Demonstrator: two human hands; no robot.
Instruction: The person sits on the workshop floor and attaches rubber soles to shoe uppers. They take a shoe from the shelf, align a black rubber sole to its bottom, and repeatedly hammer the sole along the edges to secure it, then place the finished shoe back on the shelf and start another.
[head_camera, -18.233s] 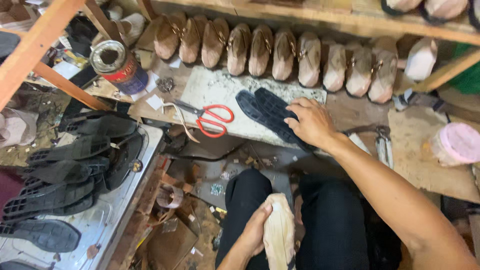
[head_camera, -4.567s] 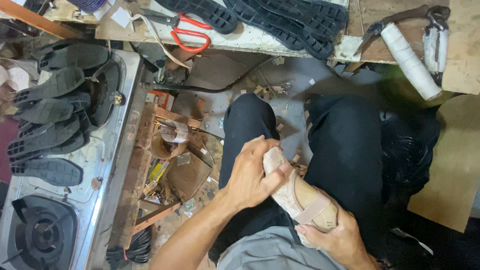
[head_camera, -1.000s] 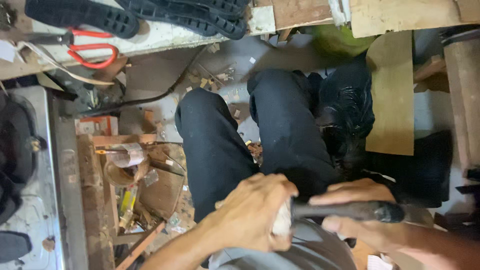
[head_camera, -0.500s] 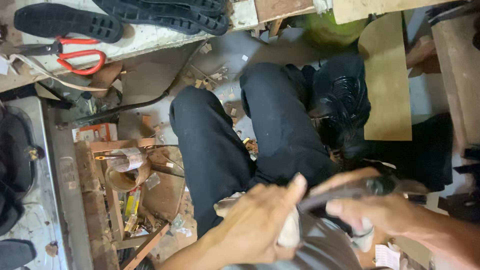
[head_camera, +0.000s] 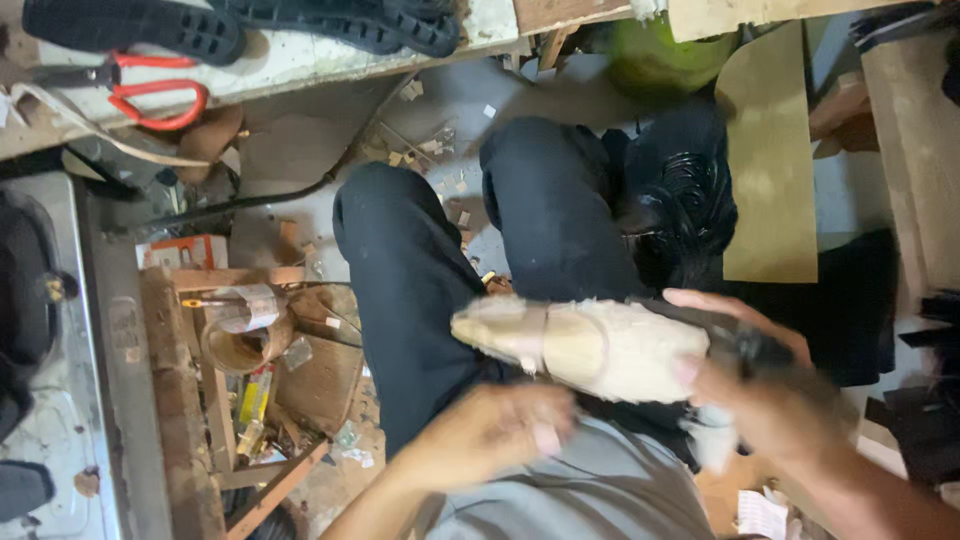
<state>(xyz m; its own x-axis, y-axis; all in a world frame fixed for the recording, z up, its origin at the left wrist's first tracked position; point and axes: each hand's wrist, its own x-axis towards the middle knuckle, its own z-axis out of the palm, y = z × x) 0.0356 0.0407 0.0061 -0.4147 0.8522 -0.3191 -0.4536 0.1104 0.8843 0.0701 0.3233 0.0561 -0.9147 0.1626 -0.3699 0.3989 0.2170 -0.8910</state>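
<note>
floor (head_camera: 440, 110): grey, littered scraps | workbench (head_camera: 300, 65): top edge | wooden crate (head_camera: 250, 330): left | light: dim

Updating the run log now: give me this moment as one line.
right hand: holds pale shoe with dark tool | left hand: open, just below shoe, blurred | lap: black trousers | bench: red scissors

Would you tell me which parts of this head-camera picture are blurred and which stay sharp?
Head view: both hands smear with motion, the left hand most, the right hand slightly less; the pale shoe upper is soft; the red-handled scissors and black soles on the bench are fairly crisp.
</note>
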